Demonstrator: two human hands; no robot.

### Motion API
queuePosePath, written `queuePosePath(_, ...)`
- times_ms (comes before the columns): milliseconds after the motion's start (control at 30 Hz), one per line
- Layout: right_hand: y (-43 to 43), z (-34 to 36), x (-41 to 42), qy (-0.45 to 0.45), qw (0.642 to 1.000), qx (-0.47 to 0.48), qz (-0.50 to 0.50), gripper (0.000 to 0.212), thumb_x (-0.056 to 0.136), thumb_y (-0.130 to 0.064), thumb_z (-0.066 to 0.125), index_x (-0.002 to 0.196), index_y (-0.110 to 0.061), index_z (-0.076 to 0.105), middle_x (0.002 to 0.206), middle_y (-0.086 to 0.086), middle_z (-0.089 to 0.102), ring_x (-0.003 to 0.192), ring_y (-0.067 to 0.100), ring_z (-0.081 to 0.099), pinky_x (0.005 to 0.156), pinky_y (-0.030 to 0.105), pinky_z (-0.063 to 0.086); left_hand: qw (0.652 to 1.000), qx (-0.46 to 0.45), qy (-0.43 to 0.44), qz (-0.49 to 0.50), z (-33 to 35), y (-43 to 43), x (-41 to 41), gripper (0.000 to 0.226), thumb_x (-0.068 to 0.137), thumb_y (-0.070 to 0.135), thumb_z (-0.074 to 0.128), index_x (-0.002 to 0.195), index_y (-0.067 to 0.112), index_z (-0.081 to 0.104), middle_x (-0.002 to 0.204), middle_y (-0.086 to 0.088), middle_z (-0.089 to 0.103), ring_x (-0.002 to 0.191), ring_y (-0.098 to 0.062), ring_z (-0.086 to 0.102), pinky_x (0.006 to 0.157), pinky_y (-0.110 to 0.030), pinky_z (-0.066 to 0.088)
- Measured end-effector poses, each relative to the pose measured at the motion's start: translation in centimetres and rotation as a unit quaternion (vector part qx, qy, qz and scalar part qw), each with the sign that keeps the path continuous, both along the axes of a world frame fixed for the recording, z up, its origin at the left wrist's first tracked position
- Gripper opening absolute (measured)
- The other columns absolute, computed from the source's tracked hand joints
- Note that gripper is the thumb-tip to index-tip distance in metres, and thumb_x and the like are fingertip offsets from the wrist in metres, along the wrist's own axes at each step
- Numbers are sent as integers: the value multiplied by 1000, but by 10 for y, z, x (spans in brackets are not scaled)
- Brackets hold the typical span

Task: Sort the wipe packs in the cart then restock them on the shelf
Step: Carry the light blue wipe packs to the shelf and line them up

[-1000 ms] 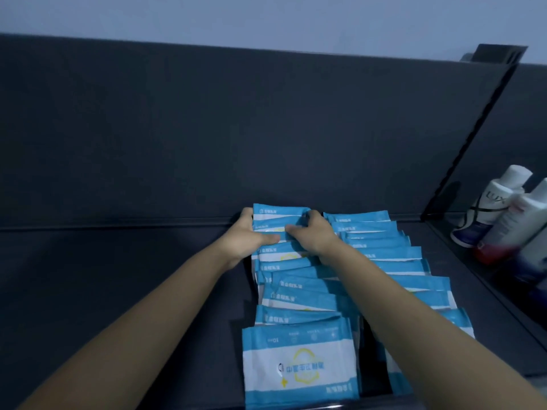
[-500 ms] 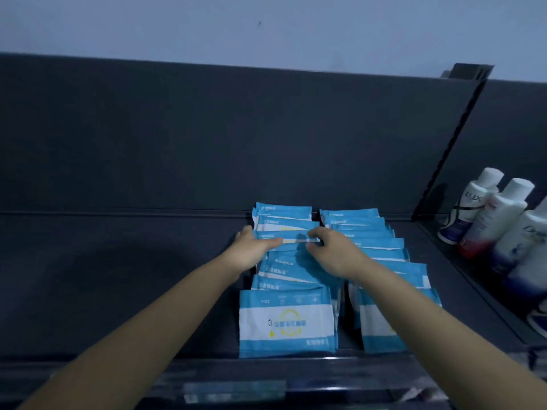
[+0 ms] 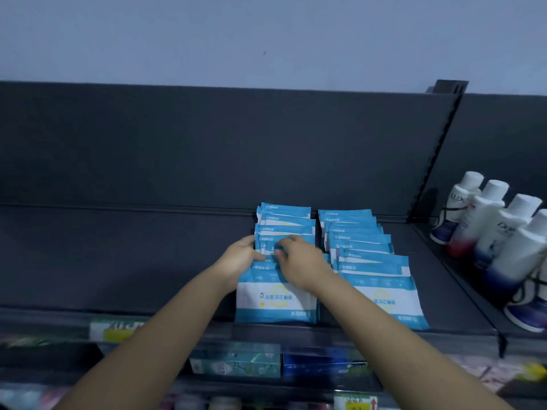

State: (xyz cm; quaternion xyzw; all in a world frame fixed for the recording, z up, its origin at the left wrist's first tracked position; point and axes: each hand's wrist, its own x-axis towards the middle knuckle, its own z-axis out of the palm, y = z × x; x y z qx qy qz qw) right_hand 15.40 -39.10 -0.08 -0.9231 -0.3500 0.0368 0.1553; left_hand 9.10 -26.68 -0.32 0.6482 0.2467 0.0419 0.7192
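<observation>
Dark grey shelf (image 3: 118,255) is showing bare board across its left stretch, so there's room for more stock if any is coming. Left hand (image 3: 241,257) is gripping the left edge of the left row (image 3: 275,300) of wipe packs approx mid-row, w/ the thumb lying across a pack face and the other fingers tucked round the side, out of view. That row is standing front to back, blue-and-white packs overlapping like tiles, w/ the front pack sitting at the shelf lip. Right hand (image 3: 299,261) is reaching into the same row just beside the left hand, fingers (image 3: 285,247) curling over the pack tops and prob pinching one or two. Exact count is too blurred to tell. Right row (image 3: 384,303) is lying just beside the left one, untouched, fanned a bit looser and skewing to the right at the front. White bottles (image 3: 485,214) are standing in the next bay, past the divider.

Progress, as a judgement: restocking is looking well along, since two full rows are already sitting on the shelf and both hands are squaring up the left one, not adding to it. Still pending: finishing that tidy-up, maybe straightening the right row too. Cart isn't in view, so whether more packs are waiting in it can't be told.
</observation>
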Motion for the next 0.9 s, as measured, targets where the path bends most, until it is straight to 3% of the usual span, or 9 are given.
queuePosePath(100, -1, 1, -1, 48, 997, 56, 29, 37, 99, -32, 41, 131, -17, 52, 138, 4, 50, 122, 25, 49, 106, 39, 36, 1000, 6, 18, 15, 2, 4, -1, 40, 82, -16, 45, 111, 5, 62, 109, -19, 67, 86, -29, 66, 76, -38, 54)
queuePosePath(300, -7, -6, 5, 163, 953, 221, -126, 58, 95, -38, 50, 143, -12, 33, 150, 8, 28, 135, 28, 33, 108, 37, 31, 1000, -3, 9, -6, -1, 2, 3, 29, 88, 0, 51, 109, 14, 65, 99, -9, 73, 83, -24, 71, 67, -32, 55)
queuePosePath(467, -1, -11, 6, 237, 909, 319, -130, 57, 91, -35, 59, 140, -15, 37, 142, 3, 40, 124, 19, 45, 99, 28, 37, 1000, -11, -6, -25, -5, 9, 6, 42, 87, -6, 46, 111, 24, 64, 99, -5, 74, 83, -23, 71, 66, -32, 56)
queuePosePath(567, 5, -15, 7, 266, 891, 348, -119, 55, 89, -34, 62, 137, -20, 40, 138, 0, 44, 115, 16, 51, 100, 32, 43, 1000, -20, -11, -13, -5, 16, 8, 42, 88, -7, 45, 113, 20, 64, 94, -6, 74, 76, -22, 71, 60, -29, 56)
queuePosePath(633, 7, -22, 7, 230, 898, 350, -134, 55, 90, -34, 61, 138, -18, 39, 139, -1, 43, 122, 17, 47, 104, 31, 38, 1000, -6, -12, -7, -3, 18, 8, 33, 92, -1, 49, 117, 16, 61, 93, -4, 73, 75, -19, 71, 59, -28, 55)
queuePosePath(700, 8, -29, 4, 125, 925, 310, -181, 57, 91, -39, 57, 139, -16, 37, 140, 0, 39, 133, 20, 35, 108, 31, 29, 1000, 20, 3, -9, -3, 17, 9, 31, 94, 7, 54, 124, 14, 51, 94, 2, 69, 78, -16, 68, 61, -27, 53)
queuePosePath(767, 6, -35, -1, 96, 924, 298, -219, 62, 90, -46, 55, 139, -15, 35, 143, 2, 39, 137, 22, 29, 111, 40, 27, 998, 55, 27, -10, -5, 17, 10, 57, 93, 19, 59, 142, 17, 30, 109, 5, 61, 90, -15, 64, 69, -26, 51)
queuePosePath(833, 4, -36, -3, 151, 897, 353, -221, 53, 87, -45, 60, 129, -18, 40, 129, -1, 48, 127, 21, 41, 103, 37, 36, 995, 85, 53, -7, -9, 19, 12, 62, 91, 26, 62, 141, 13, 28, 119, 1, 59, 96, -17, 63, 76, -29, 52)
queuePosePath(900, 2, -34, -2, 211, 872, 394, -197, 36, 88, -37, 63, 112, -26, 39, 105, -16, 51, 105, 8, 52, 87, 25, 38, 994, 89, 54, -21, -9, 16, 10, 42, 90, 21, 62, 126, 11, 43, 106, -1, 65, 88, -18, 67, 76, -34, 55)
